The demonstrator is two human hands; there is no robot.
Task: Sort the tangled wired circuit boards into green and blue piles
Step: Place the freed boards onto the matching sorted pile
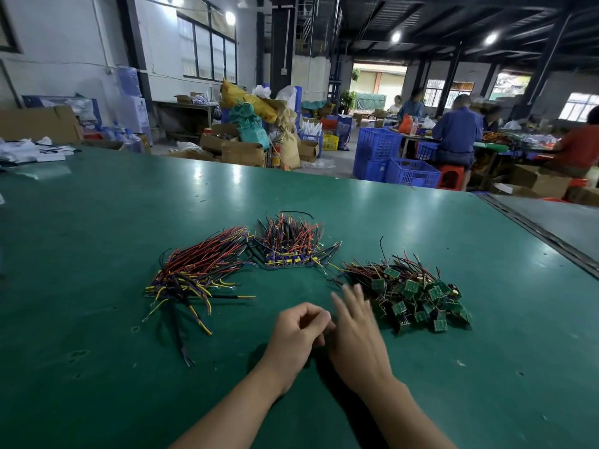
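Resting together, left hand [295, 333] fingers curled, empty — right hand [358, 335] fingers straight, blurred, beside square green boards [412, 286]

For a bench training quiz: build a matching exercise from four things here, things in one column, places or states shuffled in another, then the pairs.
Things:
1. heap of small green square circuit boards with red and black wires
2. cluster of blue circuit boards with upright red and black wires
3. loose bundle of long red, black and yellow wires
4. left hand

Places or states:
A. furthest left on the green table
B. fingers curled, at the near centre
C. furthest right, beside the open right hand
D. far centre, between the other two piles

Pairs: 1-C, 2-D, 3-A, 4-B.
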